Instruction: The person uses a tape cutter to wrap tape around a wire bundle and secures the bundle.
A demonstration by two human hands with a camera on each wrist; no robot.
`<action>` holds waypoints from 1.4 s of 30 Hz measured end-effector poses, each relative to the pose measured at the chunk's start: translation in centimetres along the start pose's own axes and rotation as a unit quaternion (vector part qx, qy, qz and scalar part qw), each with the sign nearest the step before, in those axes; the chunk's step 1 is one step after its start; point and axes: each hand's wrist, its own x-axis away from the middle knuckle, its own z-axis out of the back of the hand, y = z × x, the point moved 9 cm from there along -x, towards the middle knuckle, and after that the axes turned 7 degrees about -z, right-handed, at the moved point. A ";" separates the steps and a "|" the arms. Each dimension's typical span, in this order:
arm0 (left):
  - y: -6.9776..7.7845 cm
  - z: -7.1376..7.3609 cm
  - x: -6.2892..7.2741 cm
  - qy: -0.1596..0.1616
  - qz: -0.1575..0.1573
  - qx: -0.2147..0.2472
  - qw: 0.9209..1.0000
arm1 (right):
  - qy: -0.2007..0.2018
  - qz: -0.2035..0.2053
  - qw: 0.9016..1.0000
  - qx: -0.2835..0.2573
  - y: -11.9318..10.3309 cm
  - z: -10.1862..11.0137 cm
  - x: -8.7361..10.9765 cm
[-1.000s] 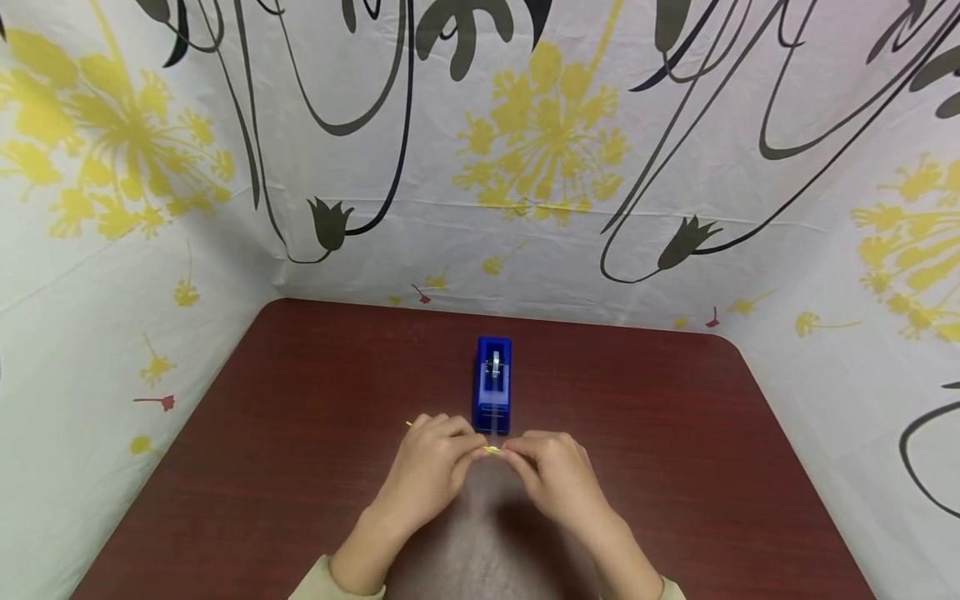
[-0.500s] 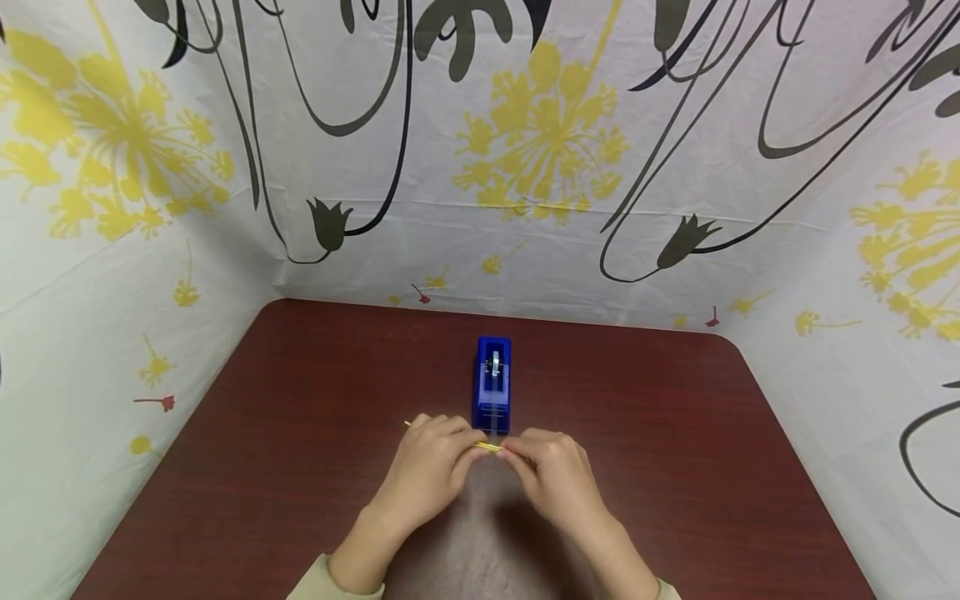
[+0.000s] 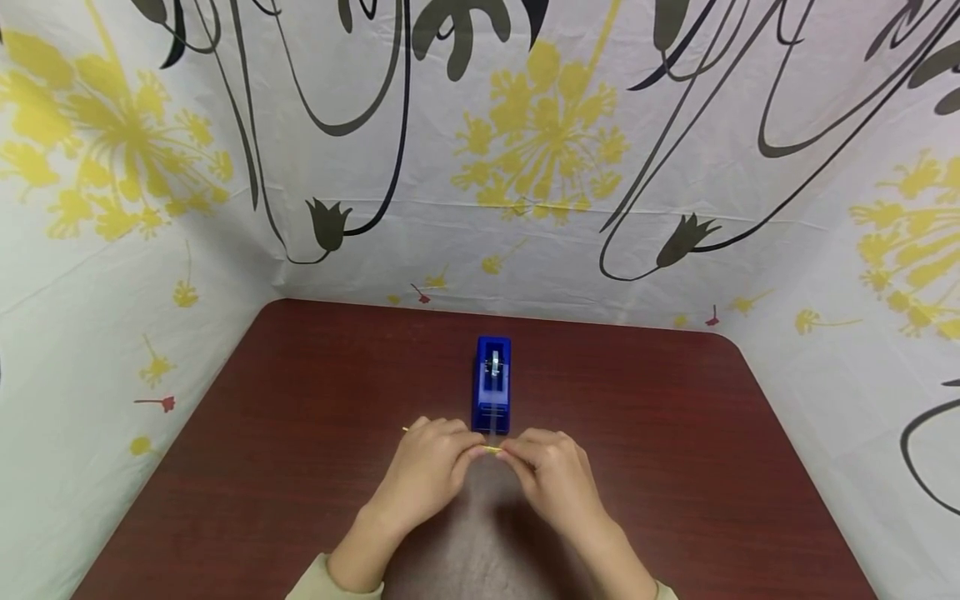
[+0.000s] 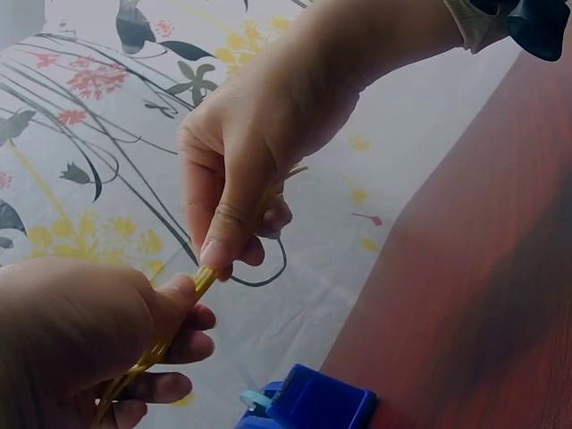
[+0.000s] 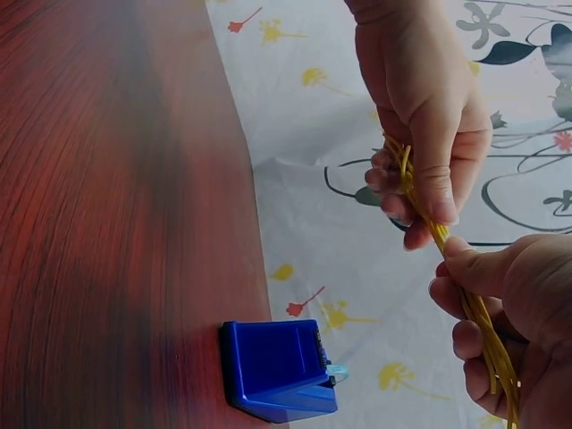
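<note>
My left hand (image 3: 427,467) and right hand (image 3: 555,475) meet fingertip to fingertip just in front of a blue tape dispenser (image 3: 493,414). Between thumbs and fingers they pinch a bundle of thin yellow strands (image 5: 494,349). A short stretch of it shows between the thumbs in both wrist views, and much of the rest is hidden in the palms. Loose, bent ends stick out past the left hand (image 5: 438,107) in the right wrist view. From the dispenser a clear strip of tape (image 3: 493,439) runs towards the bundle, reaching the gap between my fingertips.
The dispenser stands on a dark red wooden table (image 3: 637,400), and a tape roll (image 3: 495,365) sits in it. White cloth (image 3: 420,167) printed with yellow and grey flowers surrounds the table's back and sides.
Both hands stay nearly in place. The bundle has turned slightly between the fingertips; its visible stretch looks thinner than half a second ago, and its left end has dipped a little.
</note>
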 end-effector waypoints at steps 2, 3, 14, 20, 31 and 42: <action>0.0 0.1 0.0 0.010 -0.005 0.000 1.000 | -0.002 0.000 1.000 0.002 0.0 -0.1 0.0; 0.0 0.1 0.0 0.017 -0.008 0.001 1.000 | -0.002 -0.001 1.000 0.003 0.0 0.0 0.0; 0.2 0.9 0.3 0.115 -0.030 0.025 0.993 | -0.009 -0.019 1.000 0.008 0.1 0.1 -0.3; 0.2 1.0 0.5 0.138 -0.034 0.028 0.989 | -0.023 -0.037 0.999 0.008 0.3 0.0 -0.4; 0.2 0.8 0.6 0.154 -0.043 0.020 0.987 | -0.084 -0.059 0.995 0.021 0.7 -1.0 -0.5; 0.0 0.4 0.6 0.143 -0.028 0.037 0.989 | -0.076 -0.080 0.994 0.029 1.1 -1.0 -0.4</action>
